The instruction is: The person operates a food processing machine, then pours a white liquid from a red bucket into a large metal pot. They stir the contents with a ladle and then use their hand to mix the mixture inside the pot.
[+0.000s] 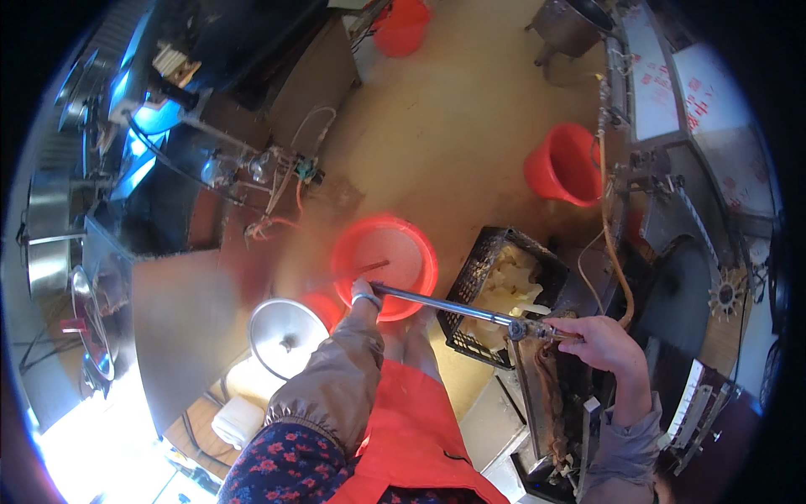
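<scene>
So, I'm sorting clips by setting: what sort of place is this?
Probably a working kitchen or food workshop, though not certain: red buckets on the floor, a black crate and a knobbed silver lid.

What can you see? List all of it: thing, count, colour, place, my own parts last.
Basin: 1, red, centre
Stick: 1, brown, in the basin
Buckets: 2, red, right of centre and top
Crate: 1, black, right of the basin
Pieces: several, pale yellow, in the crate
Rod: 1, silver, between the hands
Lid: 1, silver, left of centre
Bundle: 1, white, lower left
Pot: 1, dark, top right
Hose: 1, brown, right
Equipment: count unclear, grey and dark, both sides
Floor: 1, tan, upper middle
Apron: 1, red, bottom centre
Left hand: 1, bare, by the rod's left end
Right hand: 1, bare, gripping its right end
</scene>
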A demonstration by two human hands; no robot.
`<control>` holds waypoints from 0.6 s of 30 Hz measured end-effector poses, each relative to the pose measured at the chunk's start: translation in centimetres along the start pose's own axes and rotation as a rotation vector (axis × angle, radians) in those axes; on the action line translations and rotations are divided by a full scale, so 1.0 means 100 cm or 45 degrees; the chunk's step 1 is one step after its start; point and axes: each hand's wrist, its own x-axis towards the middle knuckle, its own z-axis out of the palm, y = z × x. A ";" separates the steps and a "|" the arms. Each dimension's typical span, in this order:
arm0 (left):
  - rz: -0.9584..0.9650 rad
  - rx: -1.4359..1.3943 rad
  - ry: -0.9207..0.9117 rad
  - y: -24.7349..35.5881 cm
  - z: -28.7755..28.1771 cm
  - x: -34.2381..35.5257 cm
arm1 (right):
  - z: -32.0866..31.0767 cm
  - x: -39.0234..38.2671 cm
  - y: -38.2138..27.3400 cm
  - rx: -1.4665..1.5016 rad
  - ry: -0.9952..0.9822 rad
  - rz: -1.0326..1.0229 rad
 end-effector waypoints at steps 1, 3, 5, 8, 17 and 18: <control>0.089 0.028 0.005 0.008 0.008 -0.012 | -0.001 -0.005 0.004 0.055 -0.030 0.055; 0.089 0.051 -0.067 0.025 0.025 -0.032 | -0.005 -0.013 0.012 0.161 -0.091 0.154; 0.121 0.086 -0.069 0.041 0.044 -0.048 | -0.007 -0.020 0.020 0.198 0.017 0.067; 0.436 0.297 -0.106 0.062 0.069 -0.072 | -0.006 -0.034 0.033 0.294 0.166 -0.107; 0.922 0.354 -0.264 0.135 0.172 -0.242 | 0.009 -0.062 0.091 0.490 0.315 -0.168; 0.955 0.307 -0.318 0.146 0.192 -0.274 | 0.012 -0.065 0.097 0.499 0.337 -0.148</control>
